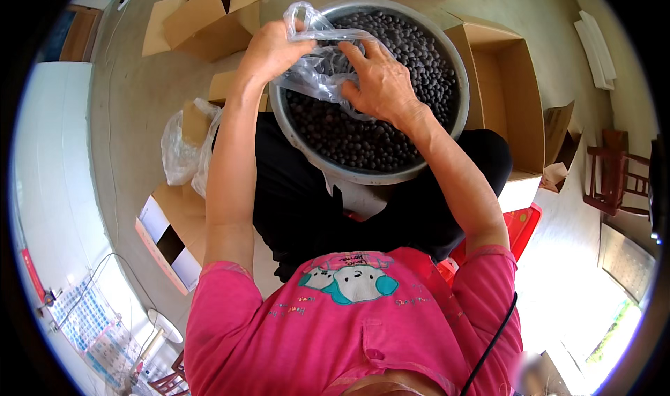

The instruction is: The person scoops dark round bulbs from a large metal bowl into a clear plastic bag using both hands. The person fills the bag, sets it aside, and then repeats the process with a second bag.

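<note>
A clear plastic bag (317, 71) is stretched between my two hands, over a wide metal basin (458, 110) full of small, round, dark berry-like pieces (380, 141). My left hand (274, 49) grips the bag's upper left part, near a looped piece of film. On the other side, my right hand (380, 82) holds the bag's right edge, its thumb and forefinger apart with film around the fingers. Part of the bag droops onto the dark pieces. I cannot see anything inside it. The basin sits in front of my knees.
An open cardboard box (513, 92) stands right of the basin, another (199, 23) at the far left. More plastic bags (181, 145) and a box (171, 232) lie by my left side. A red plastic item (522, 227) is by my right thigh; a wooden chair (614, 176) is farther right.
</note>
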`<action>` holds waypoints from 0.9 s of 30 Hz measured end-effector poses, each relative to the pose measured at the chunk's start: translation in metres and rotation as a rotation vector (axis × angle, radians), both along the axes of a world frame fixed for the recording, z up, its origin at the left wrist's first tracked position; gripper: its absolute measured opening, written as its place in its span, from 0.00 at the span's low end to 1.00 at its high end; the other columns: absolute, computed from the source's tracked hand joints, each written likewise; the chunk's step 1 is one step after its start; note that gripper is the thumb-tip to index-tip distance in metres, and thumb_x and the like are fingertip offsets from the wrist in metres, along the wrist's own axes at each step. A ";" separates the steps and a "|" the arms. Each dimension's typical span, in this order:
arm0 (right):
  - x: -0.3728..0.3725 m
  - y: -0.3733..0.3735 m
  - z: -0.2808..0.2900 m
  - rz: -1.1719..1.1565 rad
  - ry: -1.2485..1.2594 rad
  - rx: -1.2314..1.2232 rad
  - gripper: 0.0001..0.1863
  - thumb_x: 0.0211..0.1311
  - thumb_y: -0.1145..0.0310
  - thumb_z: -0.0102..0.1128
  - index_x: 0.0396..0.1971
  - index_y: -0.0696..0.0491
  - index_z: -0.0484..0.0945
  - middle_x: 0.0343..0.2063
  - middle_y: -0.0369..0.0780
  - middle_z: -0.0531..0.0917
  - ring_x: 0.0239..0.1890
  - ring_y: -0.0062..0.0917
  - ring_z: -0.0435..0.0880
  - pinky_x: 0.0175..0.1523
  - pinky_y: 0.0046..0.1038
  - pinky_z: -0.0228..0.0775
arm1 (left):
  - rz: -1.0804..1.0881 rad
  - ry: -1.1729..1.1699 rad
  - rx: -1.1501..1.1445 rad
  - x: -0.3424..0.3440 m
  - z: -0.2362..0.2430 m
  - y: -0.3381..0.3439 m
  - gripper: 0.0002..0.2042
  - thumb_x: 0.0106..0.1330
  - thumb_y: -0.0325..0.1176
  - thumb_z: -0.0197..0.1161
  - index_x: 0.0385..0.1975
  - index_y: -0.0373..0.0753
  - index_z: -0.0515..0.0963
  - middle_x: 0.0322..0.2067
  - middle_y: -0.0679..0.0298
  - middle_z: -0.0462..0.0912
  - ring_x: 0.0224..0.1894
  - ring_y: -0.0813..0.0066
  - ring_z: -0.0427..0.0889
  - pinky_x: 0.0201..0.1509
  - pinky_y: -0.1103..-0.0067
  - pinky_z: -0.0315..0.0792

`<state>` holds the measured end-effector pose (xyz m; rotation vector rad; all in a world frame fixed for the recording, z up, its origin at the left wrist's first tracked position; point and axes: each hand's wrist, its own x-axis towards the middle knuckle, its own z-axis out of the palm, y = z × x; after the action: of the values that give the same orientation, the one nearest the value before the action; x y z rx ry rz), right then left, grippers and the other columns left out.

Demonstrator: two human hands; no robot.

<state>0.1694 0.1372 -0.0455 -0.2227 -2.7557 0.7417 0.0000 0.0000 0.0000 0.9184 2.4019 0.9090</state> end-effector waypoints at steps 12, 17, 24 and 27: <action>0.002 0.069 -0.021 -0.331 0.264 -0.173 0.14 0.62 0.62 0.54 0.42 0.54 0.78 0.40 0.48 0.80 0.43 0.43 0.79 0.48 0.42 0.69 | 0.379 -0.097 0.260 -0.028 -0.005 -0.010 0.21 0.60 0.46 0.58 0.37 0.30 0.81 0.31 0.55 0.83 0.35 0.69 0.80 0.42 0.72 0.72; -0.004 0.051 -0.061 -0.364 0.056 0.178 0.23 0.57 0.54 0.58 0.50 0.50 0.75 0.46 0.47 0.77 0.50 0.45 0.74 0.51 0.47 0.65 | 0.422 -0.207 0.371 -0.034 -0.014 -0.011 0.17 0.64 0.43 0.56 0.35 0.32 0.80 0.33 0.60 0.81 0.34 0.75 0.78 0.39 0.78 0.72; -0.006 0.036 -0.060 -0.340 0.122 0.169 0.19 0.56 0.56 0.60 0.43 0.51 0.77 0.39 0.46 0.75 0.43 0.44 0.75 0.44 0.45 0.69 | 0.509 -0.507 0.549 -0.022 -0.022 0.004 0.18 0.64 0.42 0.56 0.37 0.28 0.78 0.31 0.59 0.80 0.34 0.72 0.79 0.35 0.74 0.74; -0.005 0.034 -0.060 -0.347 0.138 0.112 0.15 0.60 0.58 0.58 0.42 0.51 0.76 0.37 0.46 0.74 0.44 0.45 0.75 0.44 0.43 0.72 | 0.580 -0.739 0.795 -0.013 -0.017 0.008 0.16 0.67 0.39 0.55 0.41 0.29 0.76 0.36 0.58 0.81 0.35 0.71 0.81 0.37 0.73 0.77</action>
<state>0.1649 0.1712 -0.1055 -0.5837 -2.5229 0.4905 -0.0131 0.0084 -0.0167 -0.0052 1.6312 2.0579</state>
